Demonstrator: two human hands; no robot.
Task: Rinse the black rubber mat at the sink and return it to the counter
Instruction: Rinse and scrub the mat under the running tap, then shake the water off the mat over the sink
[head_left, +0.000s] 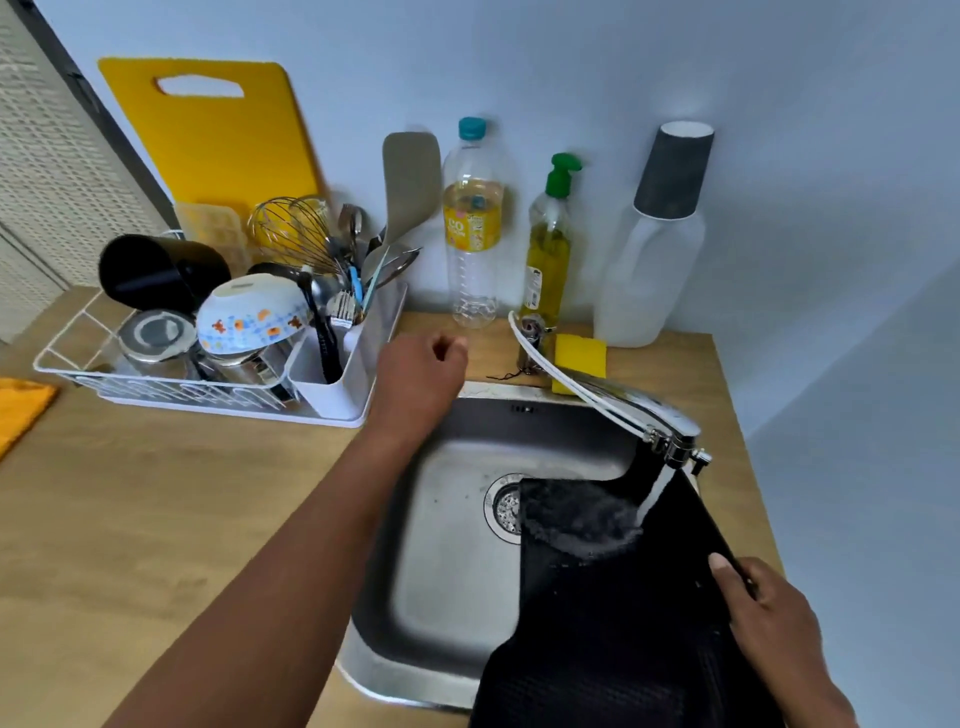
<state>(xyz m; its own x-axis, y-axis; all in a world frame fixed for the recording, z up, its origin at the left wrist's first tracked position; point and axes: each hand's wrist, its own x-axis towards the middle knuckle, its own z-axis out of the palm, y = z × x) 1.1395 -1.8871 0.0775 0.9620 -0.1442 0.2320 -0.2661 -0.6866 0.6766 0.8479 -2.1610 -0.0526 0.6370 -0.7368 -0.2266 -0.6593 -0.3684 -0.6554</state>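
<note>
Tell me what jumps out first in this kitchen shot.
The black rubber mat under the faucet's running water over the sink, held by the right hand. The left hand reaches toward the counter behind. A yellow cutting board leans against the wall.

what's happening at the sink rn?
A person is rinsing a black mat over the sink. The right hand grips the mat's right edge and holds it tilted under the tap, with water running onto its upper part. The left hand is loosely curled above the counter near the dish rack, holding nothing. The mat is not yet back on the counter.
</note>
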